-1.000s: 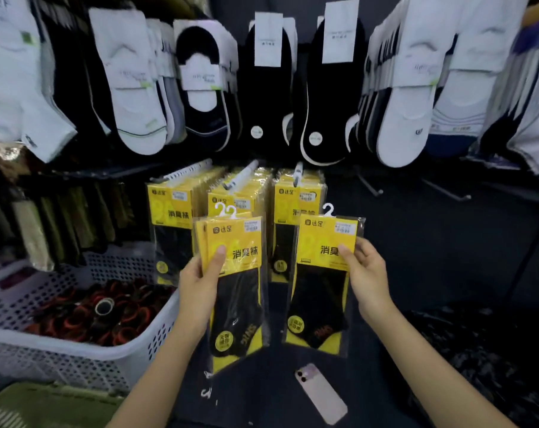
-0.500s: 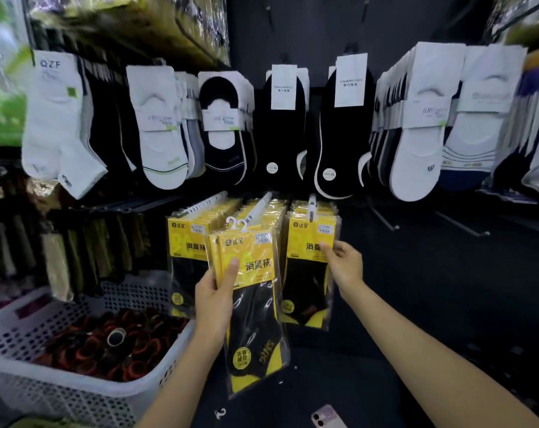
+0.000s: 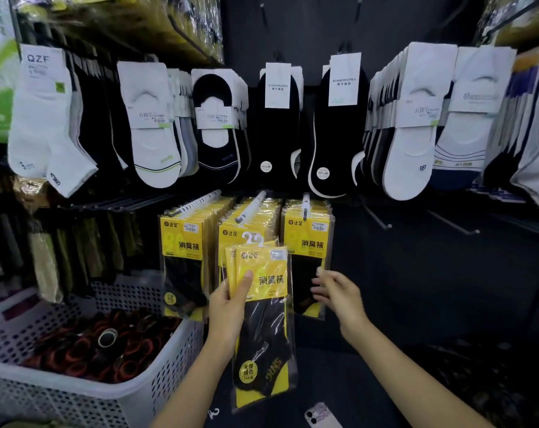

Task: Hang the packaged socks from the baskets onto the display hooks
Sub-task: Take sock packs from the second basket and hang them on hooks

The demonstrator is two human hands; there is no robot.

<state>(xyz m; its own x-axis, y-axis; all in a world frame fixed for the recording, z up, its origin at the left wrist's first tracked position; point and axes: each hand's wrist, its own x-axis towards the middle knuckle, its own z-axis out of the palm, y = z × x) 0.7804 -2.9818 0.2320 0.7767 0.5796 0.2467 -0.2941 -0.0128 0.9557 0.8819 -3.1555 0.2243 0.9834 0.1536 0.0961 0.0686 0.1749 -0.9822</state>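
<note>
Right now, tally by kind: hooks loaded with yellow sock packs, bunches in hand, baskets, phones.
Loaded hooks: 3, left row, middle row, right row
Held bunch, in the left hand: 1
White basket: 1
Phone: 1
Total: 6

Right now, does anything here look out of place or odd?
A white smartphone lies on the dark floor, where it could be stepped on; a small white plastic hook lies loose left of it.
</note>
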